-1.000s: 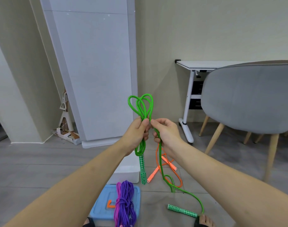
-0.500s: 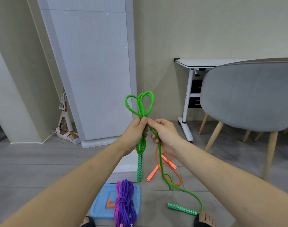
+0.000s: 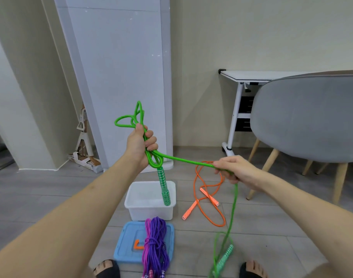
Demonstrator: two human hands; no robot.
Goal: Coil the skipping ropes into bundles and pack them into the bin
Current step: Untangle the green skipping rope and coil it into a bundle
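Two bare forearms reach forward from the bottom corners, the left rising toward 11 o'clock, the right lower and out toward 3 o'clock. The left hand (image 3: 140, 144) is held upright with fingers curled round a bunch of loops of the green rope (image 3: 183, 159); loops stick out above the fist toward 12 o'clock and more hang just below it. One green handle (image 3: 164, 187) dangles from those loops over the white bin (image 3: 150, 212). From the fist a single strand runs taut toward 4 o'clock to the right hand (image 3: 234, 170), whose fingers and thumb pinch it, knuckles up. Past that hand the rope drops toward 6 o'clock, where its second handle (image 3: 224, 257) hangs blurred near the floor.

The bin stands on the floor below the left hand, between the forearms. Just in front of it, at 6 o'clock, lies a blue lid (image 3: 125, 243) with a coiled purple bundle (image 3: 155, 245) lying over it. An orange rope (image 3: 209, 199) lies loose on the floor beside the bin, below the right hand. A grey chair (image 3: 312, 117) stands at 3 o'clock.
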